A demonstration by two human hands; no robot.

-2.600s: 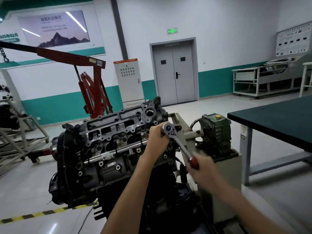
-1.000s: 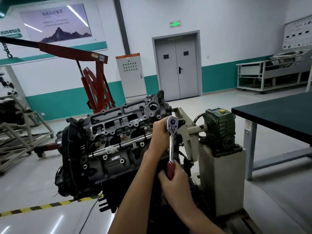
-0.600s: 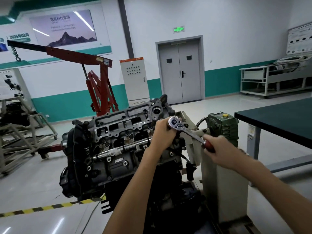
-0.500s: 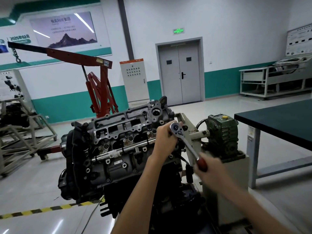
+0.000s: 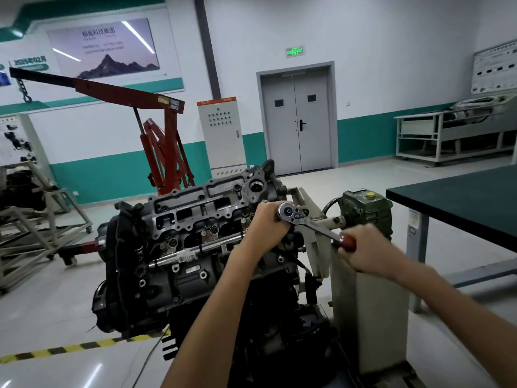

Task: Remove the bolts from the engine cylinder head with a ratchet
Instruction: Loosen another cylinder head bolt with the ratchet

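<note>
The workshop had a pale floor (image 5: 50,309) and a red crane (image 5: 165,141). The engine (image 5: 173,275) sat mid-room, its cylinder head (image 5: 195,203) tilted up. At that part's right end, the left hand (image 5: 265,225) curled round the top of the ratchet (image 5: 316,226). The right hand (image 5: 366,250) gripped its red handle.

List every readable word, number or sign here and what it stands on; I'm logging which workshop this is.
"2025年02月", last year digit unsure: wall banner.
Too blurred or small to read: poster heading, exit sign, hoist label, cabinet strip, wall chart.
</note>
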